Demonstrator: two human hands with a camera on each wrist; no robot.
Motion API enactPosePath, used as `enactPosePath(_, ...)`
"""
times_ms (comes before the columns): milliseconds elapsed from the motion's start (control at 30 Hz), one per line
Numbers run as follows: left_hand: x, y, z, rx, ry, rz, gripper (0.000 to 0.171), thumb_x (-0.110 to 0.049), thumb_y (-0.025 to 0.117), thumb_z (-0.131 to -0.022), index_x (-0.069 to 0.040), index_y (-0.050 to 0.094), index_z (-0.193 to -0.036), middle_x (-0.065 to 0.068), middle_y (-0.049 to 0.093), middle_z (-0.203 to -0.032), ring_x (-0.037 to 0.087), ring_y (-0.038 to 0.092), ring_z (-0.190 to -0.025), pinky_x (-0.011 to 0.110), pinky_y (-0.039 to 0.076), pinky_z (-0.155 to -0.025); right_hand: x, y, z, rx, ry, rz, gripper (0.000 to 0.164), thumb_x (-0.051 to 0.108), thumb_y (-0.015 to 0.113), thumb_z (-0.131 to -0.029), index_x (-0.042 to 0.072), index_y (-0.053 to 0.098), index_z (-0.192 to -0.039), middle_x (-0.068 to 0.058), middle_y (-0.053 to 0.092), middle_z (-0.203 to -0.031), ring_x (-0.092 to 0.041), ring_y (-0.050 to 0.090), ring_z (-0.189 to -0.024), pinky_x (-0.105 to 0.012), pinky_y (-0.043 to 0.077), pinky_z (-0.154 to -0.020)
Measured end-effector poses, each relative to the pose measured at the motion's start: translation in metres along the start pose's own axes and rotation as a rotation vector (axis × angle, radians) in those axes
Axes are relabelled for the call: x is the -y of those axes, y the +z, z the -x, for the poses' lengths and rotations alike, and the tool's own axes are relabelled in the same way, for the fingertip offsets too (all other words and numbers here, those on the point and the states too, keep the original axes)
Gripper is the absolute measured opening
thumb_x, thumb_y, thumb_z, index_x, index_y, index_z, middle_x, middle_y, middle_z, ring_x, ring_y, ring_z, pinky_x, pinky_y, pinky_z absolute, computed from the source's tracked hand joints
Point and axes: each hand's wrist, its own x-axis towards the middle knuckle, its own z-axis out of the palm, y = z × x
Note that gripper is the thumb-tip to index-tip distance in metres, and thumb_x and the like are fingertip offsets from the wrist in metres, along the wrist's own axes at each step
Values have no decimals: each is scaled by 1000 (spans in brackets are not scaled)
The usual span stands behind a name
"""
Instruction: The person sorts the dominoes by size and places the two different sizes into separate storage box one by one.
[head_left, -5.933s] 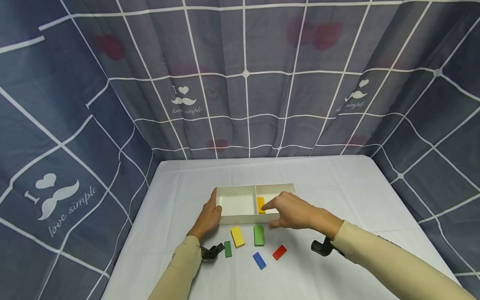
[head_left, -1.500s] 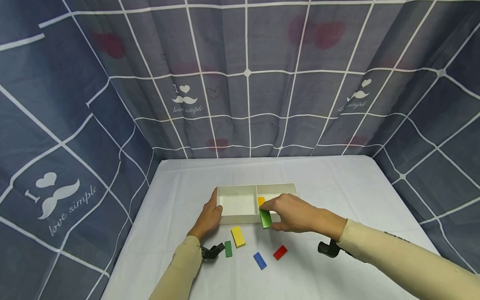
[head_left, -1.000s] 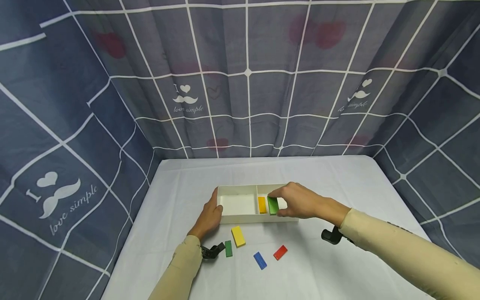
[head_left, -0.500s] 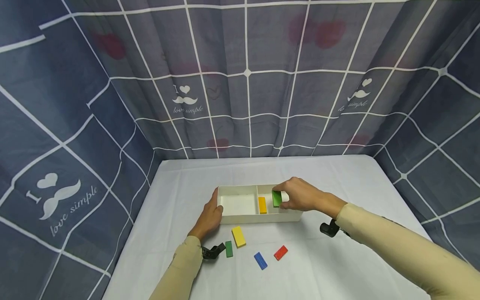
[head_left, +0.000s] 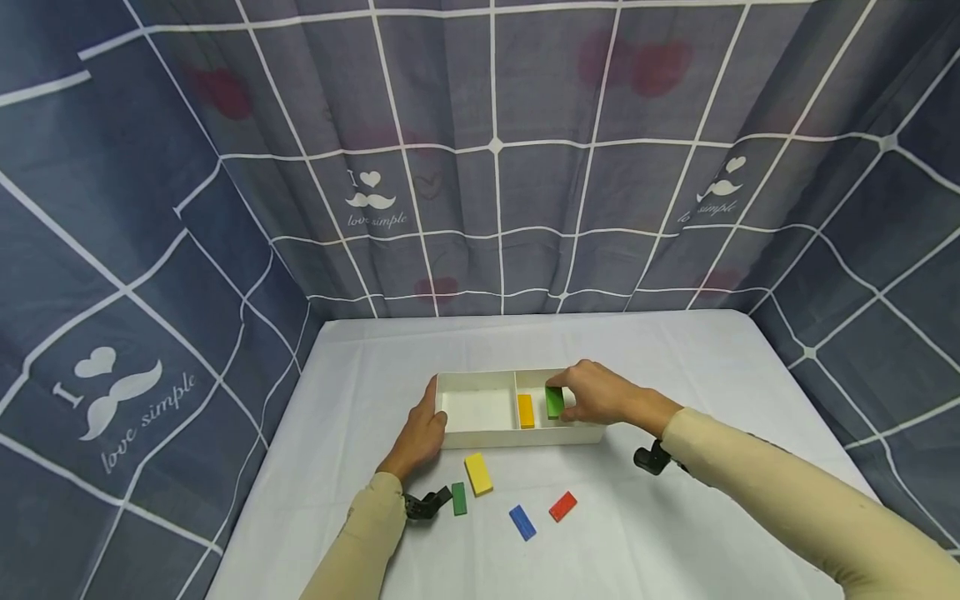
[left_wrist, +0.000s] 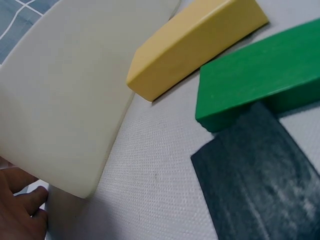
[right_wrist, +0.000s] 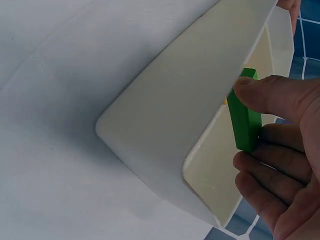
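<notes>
A cream box [head_left: 487, 438] with two compartments lies across the middle of the table. My left hand [head_left: 417, 432] grips its left end, thumb at the rim. Over the right compartment, my right hand [head_left: 600, 396] pinches a light green block [head_left: 554, 402] between thumb and fingers; the right wrist view shows this green block [right_wrist: 245, 115] level with the rim. Left of it inside that compartment lies an orange-yellow block [head_left: 526, 411], beside the divider. The left compartment holds nothing. My right fingertips are partly hidden behind the green block in the head view.
In front of the box lie a yellow block [head_left: 478, 474], a dark green block [head_left: 459, 498], a blue block [head_left: 522, 522] and a red block [head_left: 562, 506]. The dark green one is close to the left wrist camera [head_left: 427, 504]. Grid-patterned curtains [head_left: 540, 192] enclose the table.
The light green block, on the table at first, has been picked up by my right hand and carried into the right compartment, lately shifting slightly nearer. My left hand keeps its place.
</notes>
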Motion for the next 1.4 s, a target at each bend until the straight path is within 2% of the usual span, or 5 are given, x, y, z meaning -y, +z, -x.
enactPosePath(267, 2, 0, -1, 2, -3, 0, 75, -1, 36, -102, -6, 17, -174, 23, 43, -171, 43, 45, -157, 65, 35, -128, -3, 9, -3, 14, 4, -18, 54, 14, 97, -81, -2, 77, -129, -7, 83, -115, -24, 77, -103, -45, 63, -94)
enactPosePath(667, 1, 0, 0, -2, 0, -9, 75, -1, 36, -102, -6, 17, -174, 23, 42, -171, 44, 44, -157, 65, 35, -128, -9, 20, -9, 33, 23, -23, 58, 15, 97, -82, -2, 76, -133, -11, 82, -122, -23, 76, -112, -44, 63, -100)
enactPosePath(867, 1, -1, -1, 3, 2, 0, 75, -1, 36, -102, -5, 16, -174, 23, 42, -172, 44, 43, -158, 65, 34, -128, -8, 26, -13, 34, 31, 6, 57, 18, 98, -82, 0, 78, -132, -10, 82, -123, -25, 76, -115, -55, 58, -106)
enactPosePath(1067, 2, 0, -1, 8, 11, 6, 75, -2, 35, -102, -6, 16, -175, 23, 42, -171, 44, 43, -157, 66, 34, -127, -8, 30, -15, 34, 31, 42, 57, 20, 99, -81, 2, 79, -131, -8, 82, -123, -25, 77, -115, -59, 57, -103)
enactPosePath(1400, 1, 0, 0, 4, 7, 3, 76, -1, 35, -101, -6, 17, -174, 23, 43, -171, 44, 45, -157, 65, 36, -127, -9, 33, -19, 38, 8, 16, 55, 19, 98, -82, 0, 78, -130, -10, 82, -121, -23, 76, -110, -43, 63, -98)
